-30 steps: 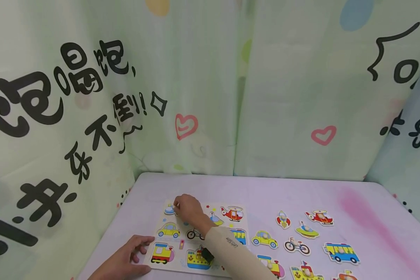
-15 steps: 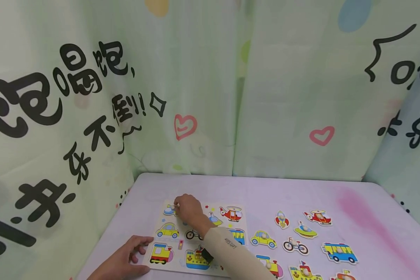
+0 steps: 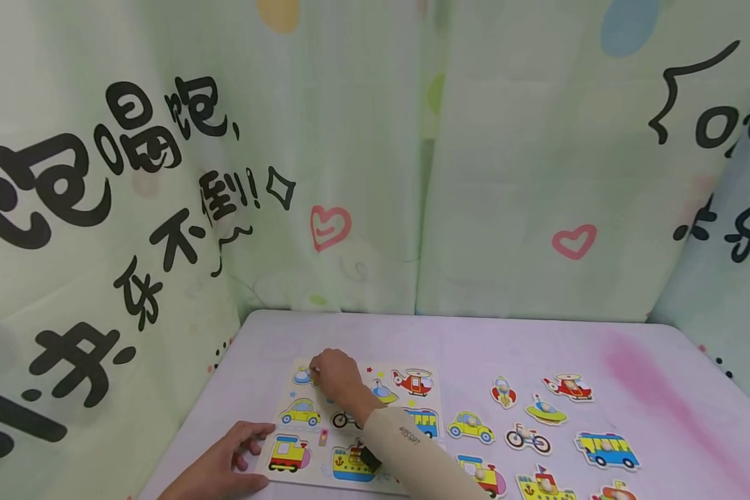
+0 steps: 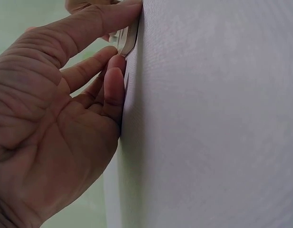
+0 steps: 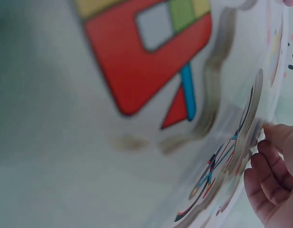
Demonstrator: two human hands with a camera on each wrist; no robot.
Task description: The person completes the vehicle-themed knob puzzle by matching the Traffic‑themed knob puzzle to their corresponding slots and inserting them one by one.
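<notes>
A white puzzle board (image 3: pixel 312 474) printed with vehicle pictures lies at the table's left. My left hand (image 3: pixel 225 458) grips its near left corner, thumb by the front edge and fingers at the side. In the left wrist view, the thumb and fingertips of my left hand (image 4: pixel 65 90) meet the board's edge. Over the far left part of the board, my right hand (image 3: pixel 336 375) is bent down, fingertips pinching at a small blue puzzle piece (image 3: pixel 301 376) that is mostly hidden. The right wrist view shows curled fingers of my right hand (image 5: pixel 275 175) beyond the board's bicycle picture (image 5: pixel 210 173).
Several loose knobbed pieces lie right of the board, among them a rocket (image 3: pixel 503 393), a helicopter (image 3: pixel 569 388), a car (image 3: pixel 471 427), a bicycle (image 3: pixel 528 439), a bus (image 3: pixel 607 451) and a ship (image 3: pixel 545 486). My right sleeve (image 3: pixel 415 448) hides part of the board. A curtain (image 3: pixel 487 173) hangs behind.
</notes>
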